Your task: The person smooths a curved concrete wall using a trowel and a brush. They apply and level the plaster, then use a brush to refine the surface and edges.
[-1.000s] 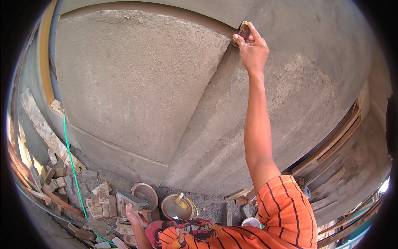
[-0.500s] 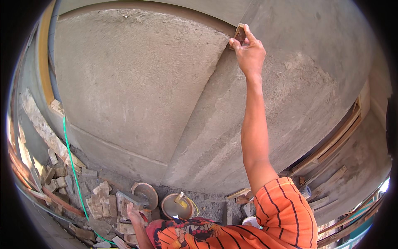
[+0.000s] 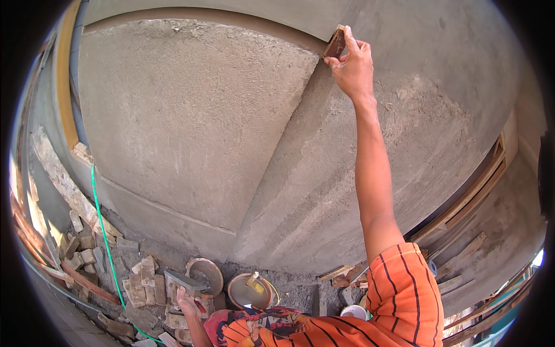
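High up against the grey plastered wall (image 3: 191, 115), my right hand (image 3: 354, 66) is closed, pinching a small brown wooden block (image 3: 335, 43) between thumb and fingers. The block lies at the right end of a long recessed groove (image 3: 214, 14), where a raised plaster panel meets a smoother strip of wall. Low at the left, my left hand (image 3: 188, 302) is closed at a grey flat board (image 3: 186, 280); its grip is partly hidden. A small red item (image 3: 200, 306) shows beside that palm.
Below the wall stand a round bucket (image 3: 250, 291) with a yellow-handled tool and a tilted round pan (image 3: 204, 276). Broken bricks (image 3: 139, 289) lie at the left, crossed by a green hose (image 3: 104, 231). A white bucket (image 3: 354, 312) sits near my right sleeve.
My right hand and the wooden block have shifted slightly up and right along the wall, with the block tilted more steeply. The whole view has moved a little; my left hand stays low.
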Demonstrator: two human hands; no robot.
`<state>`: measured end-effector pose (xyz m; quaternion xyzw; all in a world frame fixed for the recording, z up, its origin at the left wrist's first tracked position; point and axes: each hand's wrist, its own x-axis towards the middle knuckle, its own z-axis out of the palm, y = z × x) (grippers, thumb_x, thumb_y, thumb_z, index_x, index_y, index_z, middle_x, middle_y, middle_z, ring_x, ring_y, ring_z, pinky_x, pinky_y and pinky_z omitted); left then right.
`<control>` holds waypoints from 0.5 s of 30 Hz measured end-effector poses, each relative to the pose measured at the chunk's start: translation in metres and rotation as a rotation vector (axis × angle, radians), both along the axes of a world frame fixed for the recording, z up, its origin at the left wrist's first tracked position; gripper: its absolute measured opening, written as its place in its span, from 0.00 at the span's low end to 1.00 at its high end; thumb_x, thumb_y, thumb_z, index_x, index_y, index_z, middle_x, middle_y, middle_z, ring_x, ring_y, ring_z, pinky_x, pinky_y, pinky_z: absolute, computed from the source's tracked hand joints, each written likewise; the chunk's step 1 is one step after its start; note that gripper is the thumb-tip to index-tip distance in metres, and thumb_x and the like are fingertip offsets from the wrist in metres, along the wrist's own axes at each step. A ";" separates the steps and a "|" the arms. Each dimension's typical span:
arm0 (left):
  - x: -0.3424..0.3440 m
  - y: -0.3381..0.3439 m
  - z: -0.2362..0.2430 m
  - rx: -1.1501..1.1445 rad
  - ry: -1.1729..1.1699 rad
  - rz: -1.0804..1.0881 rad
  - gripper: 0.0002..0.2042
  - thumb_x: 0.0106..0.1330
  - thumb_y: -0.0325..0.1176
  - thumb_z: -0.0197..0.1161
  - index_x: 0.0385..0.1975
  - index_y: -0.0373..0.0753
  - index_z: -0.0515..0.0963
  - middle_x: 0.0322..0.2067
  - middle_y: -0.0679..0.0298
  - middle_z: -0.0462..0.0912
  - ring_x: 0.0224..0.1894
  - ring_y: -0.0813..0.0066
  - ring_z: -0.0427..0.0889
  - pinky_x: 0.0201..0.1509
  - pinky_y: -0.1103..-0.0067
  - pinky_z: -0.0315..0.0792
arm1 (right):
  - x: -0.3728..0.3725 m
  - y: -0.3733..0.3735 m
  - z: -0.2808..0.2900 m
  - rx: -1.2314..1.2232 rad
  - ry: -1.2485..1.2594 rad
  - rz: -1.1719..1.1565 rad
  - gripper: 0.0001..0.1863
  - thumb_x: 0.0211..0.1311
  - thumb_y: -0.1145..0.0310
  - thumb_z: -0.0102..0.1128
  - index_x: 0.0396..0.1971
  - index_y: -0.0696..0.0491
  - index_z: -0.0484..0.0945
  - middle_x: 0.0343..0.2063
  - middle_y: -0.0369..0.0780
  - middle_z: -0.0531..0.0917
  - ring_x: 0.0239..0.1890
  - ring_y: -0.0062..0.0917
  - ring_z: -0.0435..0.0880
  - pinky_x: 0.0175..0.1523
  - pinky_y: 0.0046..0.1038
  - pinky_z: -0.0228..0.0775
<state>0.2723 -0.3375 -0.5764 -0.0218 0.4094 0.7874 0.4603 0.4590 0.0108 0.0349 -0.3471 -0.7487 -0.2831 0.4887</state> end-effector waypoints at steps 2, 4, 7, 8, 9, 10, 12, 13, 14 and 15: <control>0.003 0.001 0.015 0.018 0.011 -0.010 0.13 0.63 0.46 0.55 0.42 0.49 0.69 0.37 0.74 0.76 0.33 0.83 0.73 0.25 0.84 0.61 | 0.003 0.006 0.025 0.103 -0.021 -0.034 0.42 0.45 0.72 0.73 0.63 0.51 0.63 0.45 0.44 0.72 0.31 0.19 0.78 0.43 0.24 0.76; 0.003 0.001 -0.001 0.013 -0.001 -0.012 0.16 0.62 0.47 0.55 0.46 0.47 0.70 0.38 0.73 0.77 0.32 0.81 0.75 0.25 0.82 0.63 | 0.004 0.006 0.059 0.177 -0.030 -0.038 0.40 0.46 0.71 0.72 0.62 0.53 0.64 0.44 0.46 0.73 0.36 0.26 0.77 0.46 0.28 0.74; 0.007 0.001 0.000 -0.012 0.026 -0.002 0.17 0.62 0.47 0.54 0.47 0.46 0.70 0.38 0.72 0.78 0.31 0.80 0.76 0.24 0.81 0.63 | -0.001 -0.007 0.094 0.176 -0.025 -0.015 0.38 0.45 0.72 0.70 0.59 0.59 0.64 0.41 0.51 0.76 0.47 0.41 0.75 0.53 0.35 0.69; 0.009 0.002 0.003 -0.021 0.042 0.002 0.17 0.62 0.47 0.54 0.47 0.46 0.71 0.38 0.72 0.78 0.31 0.80 0.76 0.24 0.81 0.63 | -0.003 -0.017 0.094 0.136 -0.021 -0.017 0.41 0.42 0.74 0.71 0.59 0.61 0.64 0.41 0.52 0.76 0.48 0.42 0.74 0.55 0.35 0.67; 0.010 0.002 0.001 -0.016 0.033 -0.001 0.17 0.63 0.47 0.54 0.47 0.46 0.71 0.38 0.72 0.78 0.31 0.79 0.76 0.24 0.81 0.63 | -0.005 -0.023 0.091 0.097 -0.020 -0.019 0.43 0.38 0.75 0.73 0.60 0.62 0.64 0.41 0.54 0.76 0.49 0.44 0.73 0.57 0.34 0.66; 0.011 0.001 -0.004 -0.011 0.023 -0.005 0.17 0.63 0.47 0.54 0.47 0.46 0.71 0.38 0.72 0.78 0.31 0.79 0.76 0.24 0.82 0.63 | -0.006 -0.021 0.083 0.087 -0.007 -0.019 0.41 0.39 0.74 0.73 0.59 0.61 0.65 0.42 0.54 0.76 0.50 0.44 0.73 0.56 0.36 0.67; 0.015 0.003 -0.012 0.002 -0.016 -0.026 0.16 0.63 0.46 0.54 0.47 0.46 0.71 0.38 0.72 0.78 0.31 0.79 0.76 0.24 0.82 0.63 | 0.002 -0.006 0.066 0.138 -0.094 -0.105 0.42 0.43 0.72 0.73 0.62 0.54 0.64 0.44 0.47 0.73 0.37 0.28 0.77 0.48 0.29 0.73; 0.015 0.004 -0.015 0.006 -0.042 -0.036 0.16 0.63 0.46 0.53 0.46 0.46 0.71 0.38 0.72 0.78 0.31 0.79 0.76 0.24 0.82 0.63 | 0.004 -0.001 0.055 0.161 -0.132 -0.144 0.42 0.45 0.71 0.73 0.63 0.51 0.63 0.45 0.44 0.72 0.31 0.20 0.78 0.44 0.26 0.76; 0.014 0.004 -0.017 0.011 -0.067 -0.046 0.15 0.63 0.45 0.53 0.46 0.46 0.71 0.38 0.72 0.78 0.31 0.79 0.76 0.24 0.83 0.63 | 0.005 0.001 0.040 0.102 -0.092 -0.124 0.42 0.45 0.71 0.73 0.63 0.51 0.63 0.45 0.44 0.72 0.31 0.20 0.78 0.44 0.26 0.76; 0.014 0.004 -0.014 0.017 -0.068 -0.040 0.15 0.63 0.45 0.53 0.46 0.46 0.71 0.38 0.72 0.78 0.31 0.79 0.76 0.24 0.83 0.63 | 0.002 -0.003 0.016 0.039 -0.054 -0.096 0.42 0.45 0.71 0.73 0.63 0.50 0.63 0.44 0.44 0.72 0.31 0.20 0.78 0.45 0.26 0.76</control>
